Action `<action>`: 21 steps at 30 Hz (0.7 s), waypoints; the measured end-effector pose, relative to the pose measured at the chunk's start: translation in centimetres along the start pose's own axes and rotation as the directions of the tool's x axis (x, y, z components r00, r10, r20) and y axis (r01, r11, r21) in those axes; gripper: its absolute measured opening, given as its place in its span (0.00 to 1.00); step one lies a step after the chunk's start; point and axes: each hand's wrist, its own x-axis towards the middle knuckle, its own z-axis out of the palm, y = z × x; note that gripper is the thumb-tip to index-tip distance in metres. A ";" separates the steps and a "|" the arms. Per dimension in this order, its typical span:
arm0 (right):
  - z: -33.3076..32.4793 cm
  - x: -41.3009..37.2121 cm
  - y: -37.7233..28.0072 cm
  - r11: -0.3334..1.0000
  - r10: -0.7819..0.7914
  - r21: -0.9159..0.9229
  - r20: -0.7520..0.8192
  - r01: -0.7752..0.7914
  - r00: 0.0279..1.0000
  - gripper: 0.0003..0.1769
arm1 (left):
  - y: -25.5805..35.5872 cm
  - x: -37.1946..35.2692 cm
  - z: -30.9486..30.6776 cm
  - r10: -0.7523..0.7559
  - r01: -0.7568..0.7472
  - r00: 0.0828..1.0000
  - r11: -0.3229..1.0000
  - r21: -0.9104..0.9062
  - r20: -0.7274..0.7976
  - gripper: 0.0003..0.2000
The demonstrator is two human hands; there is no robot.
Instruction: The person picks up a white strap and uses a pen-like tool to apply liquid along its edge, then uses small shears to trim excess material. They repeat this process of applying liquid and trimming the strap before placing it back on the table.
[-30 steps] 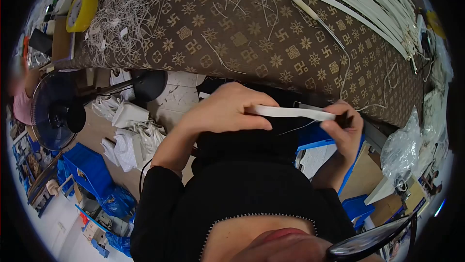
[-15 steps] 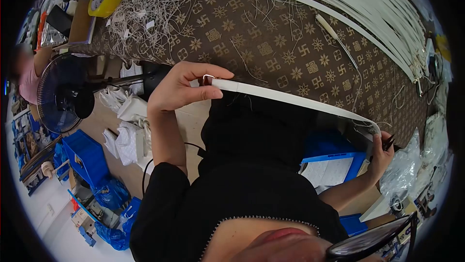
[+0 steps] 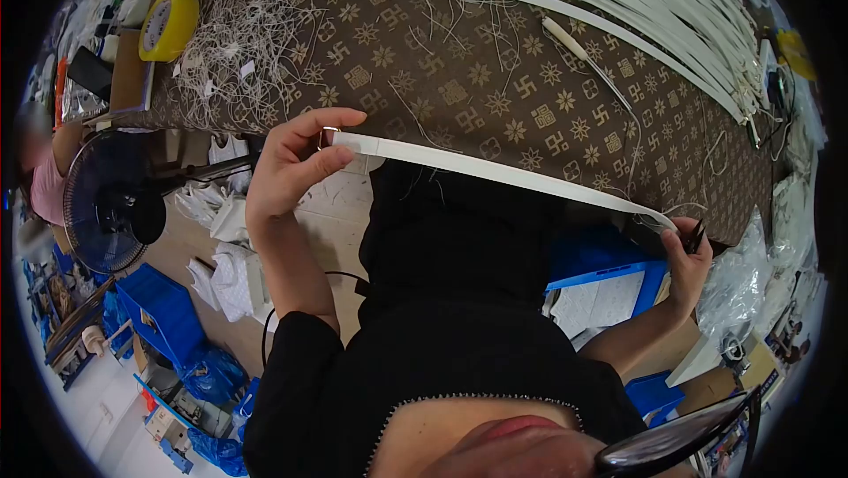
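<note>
A white strap [image 3: 495, 173] stretches between my two hands along the table's near edge. My left hand [image 3: 296, 160] pinches its metal buckle end between thumb and fingers. At the other end, my right hand [image 3: 689, 257] closes around the strap, and a small dark pointed tool [image 3: 696, 235], perhaps thread snips, sticks out of the same hand. Loose thread ends hang near the strap at both ends. On the brown patterned tablecloth [image 3: 450, 89] beyond lies an awl-like tool [image 3: 587, 63] with a pale handle and a thin metal shaft.
Many similar white straps [image 3: 618, 10] lie side by side at the far right. A heap of cut threads [image 3: 247, 45] and a yellow tape roll [image 3: 170, 26] are at the left. Below stand a black fan [image 3: 115, 204] and a blue crate [image 3: 159, 310]. Another person [image 3: 49, 178] is at far left.
My left hand has moved left with the buckle end, and the strap now runs straighter. My right hand has shifted slightly left. The whole view has also shifted a little.
</note>
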 end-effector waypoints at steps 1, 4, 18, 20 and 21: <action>0.2 0.0 -0.2 1.000 -0.006 -0.002 0.014 0.006 1.000 0.10 | -0.2 0.1 0.1 0.000 0.000 1.000 1.000 0.000 0.009 0.16; 1.2 0.1 -1.5 0.998 0.033 -0.048 0.069 -0.029 0.997 0.09 | -0.4 0.4 -0.2 0.095 -0.082 0.989 0.989 0.122 -0.109 0.12; 5.9 3.3 -3.5 0.637 -0.748 -0.488 -0.204 0.597 0.631 0.11 | -3.4 2.9 -6.3 0.836 -0.497 0.338 0.549 0.672 -0.432 0.09; 6.7 3.2 -3.9 0.662 -0.733 -0.465 -0.235 0.588 0.639 0.11 | -3.8 2.8 -7.9 0.823 -0.489 0.269 0.564 0.666 -0.499 0.08; 7.2 3.2 -3.9 0.646 -0.748 -0.459 -0.221 0.610 0.626 0.11 | -3.4 2.9 -8.6 0.833 -0.477 0.230 0.547 0.688 -0.503 0.07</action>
